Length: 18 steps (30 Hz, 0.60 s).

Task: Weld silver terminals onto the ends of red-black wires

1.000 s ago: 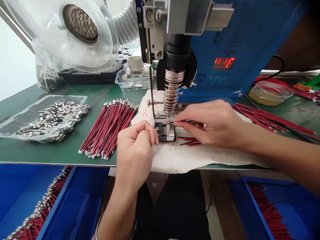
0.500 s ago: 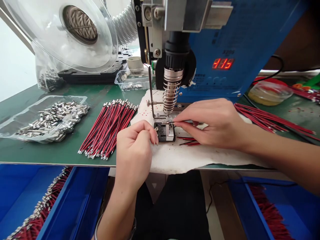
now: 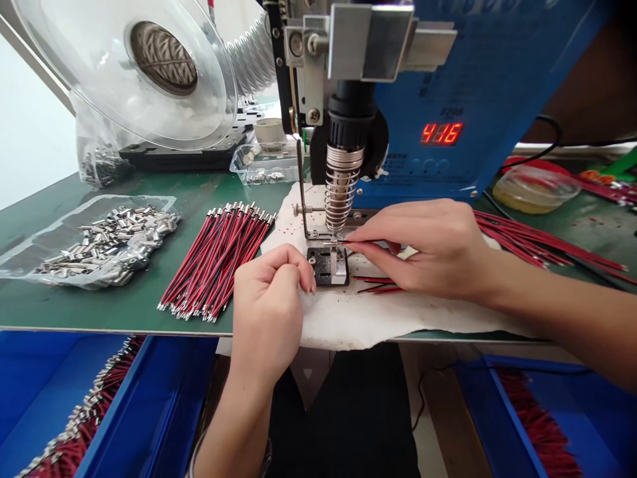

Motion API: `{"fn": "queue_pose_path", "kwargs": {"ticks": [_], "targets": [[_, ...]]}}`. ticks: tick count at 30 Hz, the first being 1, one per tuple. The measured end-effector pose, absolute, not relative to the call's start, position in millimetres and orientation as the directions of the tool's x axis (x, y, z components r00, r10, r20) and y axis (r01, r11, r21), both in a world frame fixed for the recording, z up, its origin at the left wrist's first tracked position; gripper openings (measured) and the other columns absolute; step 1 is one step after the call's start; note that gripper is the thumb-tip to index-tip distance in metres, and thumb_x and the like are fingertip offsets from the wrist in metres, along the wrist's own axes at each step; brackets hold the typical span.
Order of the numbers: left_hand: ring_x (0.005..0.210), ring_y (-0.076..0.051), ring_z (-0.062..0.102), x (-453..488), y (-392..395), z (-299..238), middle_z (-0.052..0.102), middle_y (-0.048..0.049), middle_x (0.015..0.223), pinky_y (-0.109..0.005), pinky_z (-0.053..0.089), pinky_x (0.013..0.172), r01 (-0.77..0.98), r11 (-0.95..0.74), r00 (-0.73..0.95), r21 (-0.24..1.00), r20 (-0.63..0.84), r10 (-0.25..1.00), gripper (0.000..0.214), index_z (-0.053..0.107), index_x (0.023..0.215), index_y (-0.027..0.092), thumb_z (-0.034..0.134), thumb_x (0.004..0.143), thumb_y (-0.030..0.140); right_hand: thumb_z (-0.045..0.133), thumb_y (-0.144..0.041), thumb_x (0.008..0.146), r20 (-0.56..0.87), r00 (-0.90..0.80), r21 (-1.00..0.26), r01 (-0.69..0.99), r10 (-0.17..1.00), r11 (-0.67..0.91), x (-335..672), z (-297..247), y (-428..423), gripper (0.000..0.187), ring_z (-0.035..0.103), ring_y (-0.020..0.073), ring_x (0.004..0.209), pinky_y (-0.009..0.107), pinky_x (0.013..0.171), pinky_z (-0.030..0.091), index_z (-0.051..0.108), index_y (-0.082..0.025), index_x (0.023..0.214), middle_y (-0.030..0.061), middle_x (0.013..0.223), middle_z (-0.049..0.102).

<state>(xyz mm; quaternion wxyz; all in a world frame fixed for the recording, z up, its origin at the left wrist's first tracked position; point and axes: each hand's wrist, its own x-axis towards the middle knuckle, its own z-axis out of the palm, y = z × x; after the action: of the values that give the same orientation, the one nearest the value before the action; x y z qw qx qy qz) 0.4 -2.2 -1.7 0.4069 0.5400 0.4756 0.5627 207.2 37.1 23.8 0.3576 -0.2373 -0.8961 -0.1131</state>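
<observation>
You're seeing blue on the machine (image 3: 502,79), upper rt, w/ its digits (image 3: 442,134) glowing red. Your wire bundle (image 3: 213,262), ctr-left, is showing red & blk, silver-tipped; the cloth (image 3: 343,325), mid-frame, is showing off-white, red-specked; the tabletop (image 3: 114,309)'s showing dk green, the btm-L bin (image 3: 166,392) bright blue.

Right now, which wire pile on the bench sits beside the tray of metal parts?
The large pile, left of the left hand; the other two are rightward: loose wires near the right hand, a bundle behind its wrist.
</observation>
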Motion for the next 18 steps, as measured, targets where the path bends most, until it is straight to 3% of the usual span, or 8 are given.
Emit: {"fn": "queue_pose_path", "kwargs": {"ticks": [18], "targets": [[0.056,-0.014,0.041,0.1,-2.7,0.8,0.052,-0.0003,0.057,-0.032,0.023,0.051,0.058,-0.215,-0.086,0.975,0.22,0.972,0.024,0.05,0.05,0.02,0.046,0.07,0.007,0.062,-0.014,0.097,0.721,-0.611,0.049,0.518,0.329,0.854,205.2,27.5,35.4,0.013,0.075,0.0172,0.074,0.029,0.065,0.058,0.072,-0.02,0.091,0.0029,0.085,0.08]]}}
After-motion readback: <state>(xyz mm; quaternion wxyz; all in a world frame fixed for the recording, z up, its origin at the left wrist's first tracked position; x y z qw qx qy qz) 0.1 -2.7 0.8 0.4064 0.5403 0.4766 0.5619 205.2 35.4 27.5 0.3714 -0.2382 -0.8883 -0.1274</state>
